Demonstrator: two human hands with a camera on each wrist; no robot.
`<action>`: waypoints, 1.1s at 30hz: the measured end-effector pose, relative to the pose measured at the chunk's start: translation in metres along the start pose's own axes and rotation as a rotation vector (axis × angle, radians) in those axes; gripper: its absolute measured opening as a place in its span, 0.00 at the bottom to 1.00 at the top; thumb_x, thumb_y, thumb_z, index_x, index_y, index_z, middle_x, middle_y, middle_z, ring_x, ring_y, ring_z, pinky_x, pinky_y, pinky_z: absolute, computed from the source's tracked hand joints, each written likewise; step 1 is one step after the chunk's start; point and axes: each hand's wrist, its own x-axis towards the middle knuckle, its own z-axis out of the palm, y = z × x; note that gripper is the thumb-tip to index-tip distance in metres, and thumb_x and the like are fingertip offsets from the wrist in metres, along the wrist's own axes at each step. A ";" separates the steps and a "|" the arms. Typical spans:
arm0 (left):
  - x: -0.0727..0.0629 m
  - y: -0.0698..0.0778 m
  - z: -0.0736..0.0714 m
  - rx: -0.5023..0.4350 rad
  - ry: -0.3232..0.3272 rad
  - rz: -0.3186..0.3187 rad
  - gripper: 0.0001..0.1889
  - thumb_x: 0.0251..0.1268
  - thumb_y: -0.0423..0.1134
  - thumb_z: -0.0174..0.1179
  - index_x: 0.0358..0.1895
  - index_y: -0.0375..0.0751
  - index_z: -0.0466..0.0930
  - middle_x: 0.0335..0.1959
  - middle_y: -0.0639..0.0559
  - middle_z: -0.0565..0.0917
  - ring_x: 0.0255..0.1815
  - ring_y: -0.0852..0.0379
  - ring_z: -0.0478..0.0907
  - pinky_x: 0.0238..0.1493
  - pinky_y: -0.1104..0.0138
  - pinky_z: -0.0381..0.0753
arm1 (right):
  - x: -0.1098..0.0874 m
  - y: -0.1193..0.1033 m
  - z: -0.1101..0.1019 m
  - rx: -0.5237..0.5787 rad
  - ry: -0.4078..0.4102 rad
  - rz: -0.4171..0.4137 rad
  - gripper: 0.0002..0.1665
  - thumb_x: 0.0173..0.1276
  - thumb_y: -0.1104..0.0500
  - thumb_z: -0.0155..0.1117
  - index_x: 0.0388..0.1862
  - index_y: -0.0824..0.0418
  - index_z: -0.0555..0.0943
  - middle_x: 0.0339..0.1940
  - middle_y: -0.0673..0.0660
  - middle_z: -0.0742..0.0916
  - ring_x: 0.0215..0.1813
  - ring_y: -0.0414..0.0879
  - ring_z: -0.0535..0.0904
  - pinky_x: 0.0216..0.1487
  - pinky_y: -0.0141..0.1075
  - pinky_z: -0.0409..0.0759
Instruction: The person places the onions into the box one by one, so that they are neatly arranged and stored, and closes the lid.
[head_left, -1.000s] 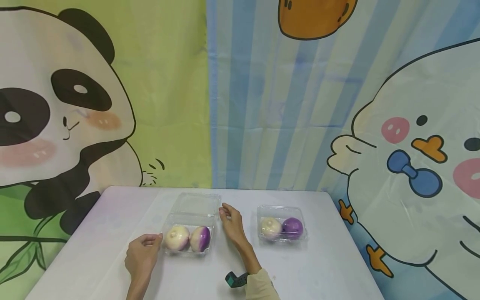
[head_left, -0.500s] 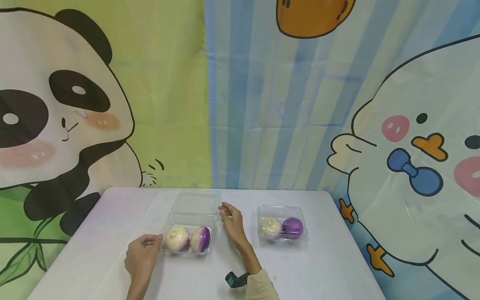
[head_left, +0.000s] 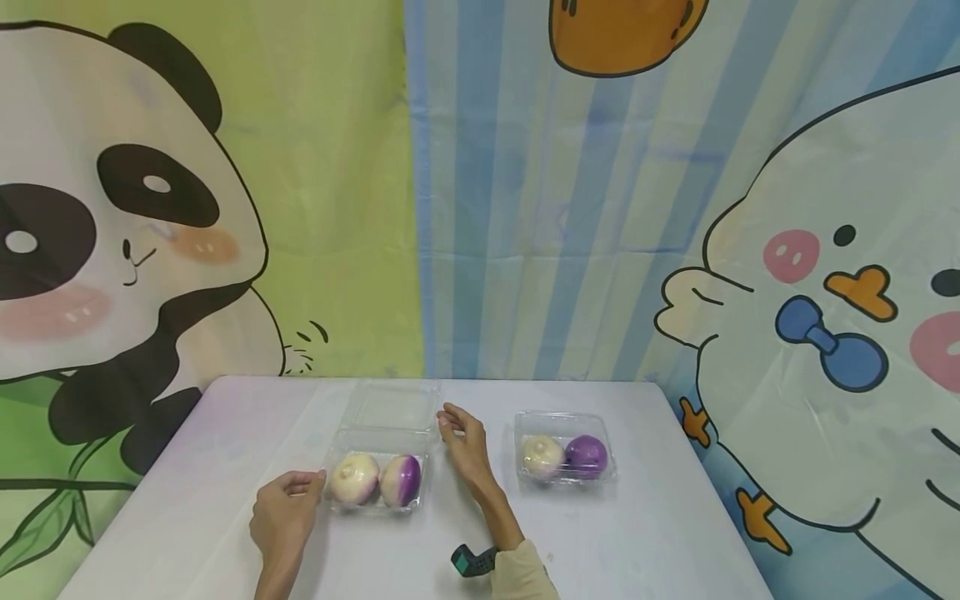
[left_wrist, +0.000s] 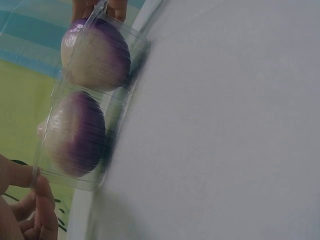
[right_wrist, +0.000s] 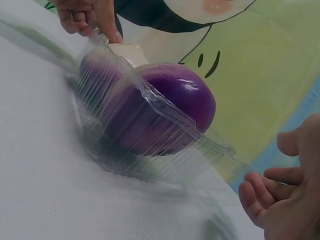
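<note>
An open clear plastic clamshell box sits left of centre on the table, its lid folded back away from me. Inside lie two purple-and-white turnips, one mostly pale and one half purple. At the box's left side my left hand pinches the rim between thumb and finger, as the left wrist view shows. My right hand is at the lid's right edge, fingers loosely bent and thumb apart. In the right wrist view its fingertips are by the lid's edge; whether they touch is unclear.
A second clear plastic box with a pale turnip and a purple turnip stands to the right on the white table. Cartoon-printed curtains hang behind the table's far edge.
Both hands, the boxes and the turnips keep their places. Only the head view has shifted very slightly.
</note>
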 end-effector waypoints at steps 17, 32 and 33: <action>0.000 0.001 0.001 -0.025 0.036 0.026 0.12 0.72 0.39 0.71 0.42 0.29 0.89 0.31 0.33 0.92 0.19 0.52 0.83 0.23 0.69 0.71 | 0.001 -0.005 -0.002 0.072 -0.032 -0.009 0.30 0.86 0.54 0.60 0.77 0.71 0.75 0.69 0.70 0.86 0.68 0.60 0.83 0.68 0.33 0.85; -0.001 0.001 -0.002 -0.039 0.011 0.033 0.13 0.72 0.39 0.71 0.40 0.29 0.89 0.28 0.36 0.91 0.18 0.55 0.80 0.22 0.68 0.71 | 0.001 -0.011 -0.003 0.038 -0.107 -0.038 0.33 0.85 0.53 0.61 0.81 0.68 0.71 0.70 0.67 0.84 0.68 0.58 0.80 0.64 0.37 0.80; -0.001 0.000 -0.002 -0.041 0.010 0.033 0.13 0.72 0.39 0.71 0.40 0.29 0.89 0.28 0.36 0.91 0.18 0.55 0.80 0.22 0.68 0.71 | 0.001 -0.011 -0.003 0.036 -0.108 -0.040 0.33 0.85 0.53 0.61 0.81 0.67 0.71 0.69 0.67 0.84 0.68 0.59 0.80 0.63 0.37 0.80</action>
